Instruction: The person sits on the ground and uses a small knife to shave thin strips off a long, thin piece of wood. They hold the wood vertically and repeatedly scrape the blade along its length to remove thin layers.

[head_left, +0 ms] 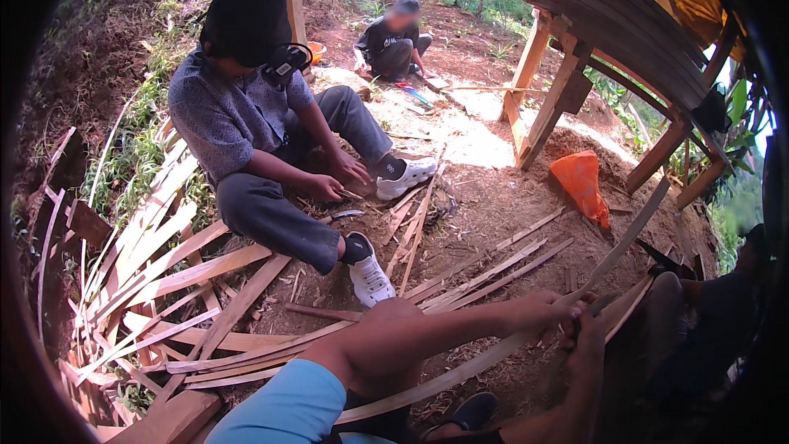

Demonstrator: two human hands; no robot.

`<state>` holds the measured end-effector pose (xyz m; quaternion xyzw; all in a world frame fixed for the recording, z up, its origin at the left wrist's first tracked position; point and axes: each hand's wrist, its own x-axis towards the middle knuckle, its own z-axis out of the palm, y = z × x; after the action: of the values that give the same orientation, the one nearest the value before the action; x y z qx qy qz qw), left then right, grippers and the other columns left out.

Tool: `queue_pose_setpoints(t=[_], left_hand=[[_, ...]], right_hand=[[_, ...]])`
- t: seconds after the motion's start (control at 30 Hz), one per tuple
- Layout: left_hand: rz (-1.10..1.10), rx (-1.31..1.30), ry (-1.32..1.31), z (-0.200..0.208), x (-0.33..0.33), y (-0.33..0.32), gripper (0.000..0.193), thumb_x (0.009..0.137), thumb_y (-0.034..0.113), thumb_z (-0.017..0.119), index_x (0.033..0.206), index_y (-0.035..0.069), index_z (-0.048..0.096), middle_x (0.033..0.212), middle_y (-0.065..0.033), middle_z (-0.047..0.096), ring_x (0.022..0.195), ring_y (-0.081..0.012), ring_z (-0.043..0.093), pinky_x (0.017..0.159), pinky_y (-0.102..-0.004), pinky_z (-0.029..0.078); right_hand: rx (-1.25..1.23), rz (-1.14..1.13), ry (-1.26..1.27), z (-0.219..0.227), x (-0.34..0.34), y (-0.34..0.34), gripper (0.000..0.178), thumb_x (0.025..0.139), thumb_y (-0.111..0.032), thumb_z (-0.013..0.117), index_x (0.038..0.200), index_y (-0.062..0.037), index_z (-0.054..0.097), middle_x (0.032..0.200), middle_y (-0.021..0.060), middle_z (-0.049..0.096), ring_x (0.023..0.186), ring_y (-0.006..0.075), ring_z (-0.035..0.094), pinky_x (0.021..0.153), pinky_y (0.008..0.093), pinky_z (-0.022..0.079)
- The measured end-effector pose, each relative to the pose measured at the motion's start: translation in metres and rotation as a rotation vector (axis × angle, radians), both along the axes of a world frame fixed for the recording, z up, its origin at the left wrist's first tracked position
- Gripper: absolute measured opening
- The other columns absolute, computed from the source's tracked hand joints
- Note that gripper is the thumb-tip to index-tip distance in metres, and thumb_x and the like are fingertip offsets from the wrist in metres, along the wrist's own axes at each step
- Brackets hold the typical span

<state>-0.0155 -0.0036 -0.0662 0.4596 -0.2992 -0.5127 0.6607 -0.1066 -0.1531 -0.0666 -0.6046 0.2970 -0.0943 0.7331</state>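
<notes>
A long, thin, pale wooden strip [460,372] runs from the lower middle up to the right, bending over the dirt. My left hand [549,311] is closed around it, the arm reaching out from a blue sleeve [283,407]. My right hand [588,339] comes up from the bottom edge and grips the same strip just beside the left hand. Something small and dark shows at its fingertips; I cannot tell what it is.
A person in a grey shirt [238,111] sits opposite, both hands on a small strip on the ground. Another person [394,33] squats farther back. Cut wooden strips [164,279] are piled at left. A wooden rack of curved slats [616,25] and an orange bag [580,185] stand at right.
</notes>
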Motion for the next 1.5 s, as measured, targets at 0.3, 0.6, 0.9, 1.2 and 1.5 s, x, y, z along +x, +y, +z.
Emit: queue_pose_setpoints(t=[0.3, 0.6, 0.9, 1.2, 1.5], left_hand=[[-0.109, -0.01, -0.072, -0.021, 0.002, -0.009, 0.039, 0.093, 0.034, 0.053, 0.113, 0.001, 0.051, 0.074, -0.002, 0.06, 0.052, -0.008, 0.053, 0.045, -0.0235, 0.047], [-0.029, 0.133, -0.103, -0.019, 0.008, -0.014, 0.03, 0.091, 0.033, 0.055, 0.094, 0.004, 0.051, 0.062, -0.0008, 0.05, 0.051, -0.0109, 0.052, 0.044, -0.0251, 0.044], [-0.258, 0.287, -0.305, -0.055, 0.013, -0.036, 0.028, 0.088, 0.031, 0.059, 0.089, 0.004, 0.05, 0.061, -0.0018, 0.05, 0.047, -0.0105, 0.048, 0.043, -0.0267, 0.042], [-0.308, 0.318, -1.121, -0.026, 0.066, 0.037, 0.023, 0.077, 0.023, 0.068, 0.08, 0.004, 0.057, 0.061, -0.0057, 0.054, 0.056, -0.0182, 0.055, 0.052, -0.0366, 0.046], [0.024, 0.209, -0.647, -0.008, 0.029, 0.049, 0.035, 0.086, 0.036, 0.063, 0.089, 0.002, 0.056, 0.064, -0.0042, 0.054, 0.062, -0.0161, 0.055, 0.058, -0.0339, 0.044]], right_hand=[[0.219, -0.042, -0.017, 0.009, 0.0, -0.012, 0.034, 0.095, -0.039, 0.036, 0.11, -0.0108, 0.046, 0.09, 0.0031, 0.054, 0.068, 0.0088, 0.048, 0.042, 0.0226, 0.033], [0.069, -0.167, -0.087, -0.002, -0.005, -0.024, 0.026, 0.093, -0.036, 0.044, 0.103, -0.0122, 0.047, 0.081, 0.0012, 0.052, 0.058, 0.0097, 0.046, 0.038, 0.0228, 0.031], [0.124, -0.272, -0.016, -0.008, -0.011, -0.05, 0.022, 0.092, -0.031, 0.048, 0.11, -0.0179, 0.044, 0.085, -0.0014, 0.053, 0.062, 0.0063, 0.046, 0.04, 0.0193, 0.032], [0.029, -0.187, -0.176, -0.011, -0.013, -0.055, 0.018, 0.089, -0.03, 0.053, 0.101, -0.0192, 0.046, 0.078, -0.0046, 0.05, 0.057, 0.0057, 0.043, 0.038, 0.0199, 0.029], [0.108, -0.295, -0.154, 0.003, -0.018, -0.044, 0.017, 0.088, -0.03, 0.056, 0.101, -0.0208, 0.049, 0.079, -0.0057, 0.052, 0.057, 0.0055, 0.044, 0.04, 0.0203, 0.033]])
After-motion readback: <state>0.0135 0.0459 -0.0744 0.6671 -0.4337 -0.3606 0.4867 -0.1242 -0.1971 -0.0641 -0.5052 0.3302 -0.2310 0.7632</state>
